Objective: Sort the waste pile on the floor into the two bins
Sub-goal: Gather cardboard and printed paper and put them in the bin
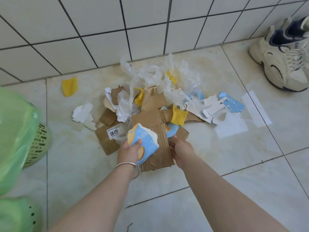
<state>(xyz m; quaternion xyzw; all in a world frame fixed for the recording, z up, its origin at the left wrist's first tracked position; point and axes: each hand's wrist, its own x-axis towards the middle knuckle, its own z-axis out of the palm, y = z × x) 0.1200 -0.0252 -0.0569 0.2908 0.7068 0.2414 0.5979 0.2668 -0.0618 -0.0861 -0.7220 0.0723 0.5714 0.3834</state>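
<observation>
Left hand point(129, 150) has its fingers curled round a torn blue packet scrap point(143, 141) with a biscuit picture on it, holding it just above the near edge of the waste pile point(150, 104). There's a silver bangle point(132, 166) on that wrist. Right hand point(181, 149) sits just at 3 o'clock of the left one, fingers curled onto the edge of a creased brown cardboard sheet point(155, 129); looks like it's gripping it, though the fingertips are tucked out of sight.

The pile spreads from 12 to 2 o'clock of the hands: more cardboard, a label reading 4010 point(114, 131), yellow foam netting point(179, 115), crumpled clear plastic bags point(160, 76), white and blue paper bits. 1 stray yellow net piece point(69, 86) lies apart at 10 o'clock, near the tiled wall point(100, 30).

2 green bins show at the left edge, about 8 to 9 o'clock: 1 lined with a green bag point(15, 131), another point(18, 215) nearer me. Pale sneakers point(282, 57) sit at 2 o'clock, well apart from everything.
</observation>
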